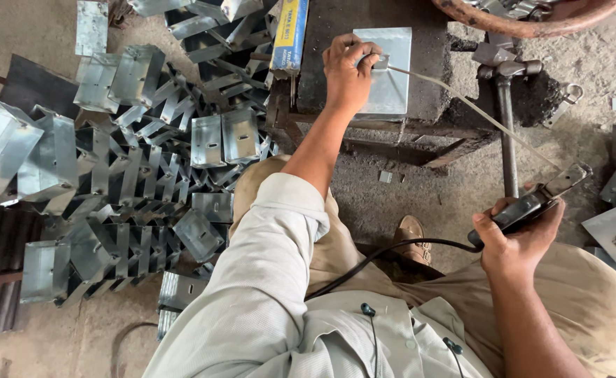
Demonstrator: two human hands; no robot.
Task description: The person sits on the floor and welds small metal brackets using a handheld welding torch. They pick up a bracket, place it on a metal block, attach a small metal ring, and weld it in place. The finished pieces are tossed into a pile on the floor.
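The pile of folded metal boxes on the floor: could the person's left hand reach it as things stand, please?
Probably not at once: the left hand is pressed on the metal sheet atop the bench. Once lifted, though, nothing blocks the way to the pile of boxes beside that arm.

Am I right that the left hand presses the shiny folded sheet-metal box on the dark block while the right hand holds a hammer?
Not quite. In the head view the right hand holds a black electrode holder with a thin welding rod, not a hammer. The left hand does press the shiny folded sheet-metal box.

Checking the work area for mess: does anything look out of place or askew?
Yes. Bent metal boxes lie jumbled on the floor, tilted every way. A loose metal scrap sits by the foot. The metal box on the block lies flat.
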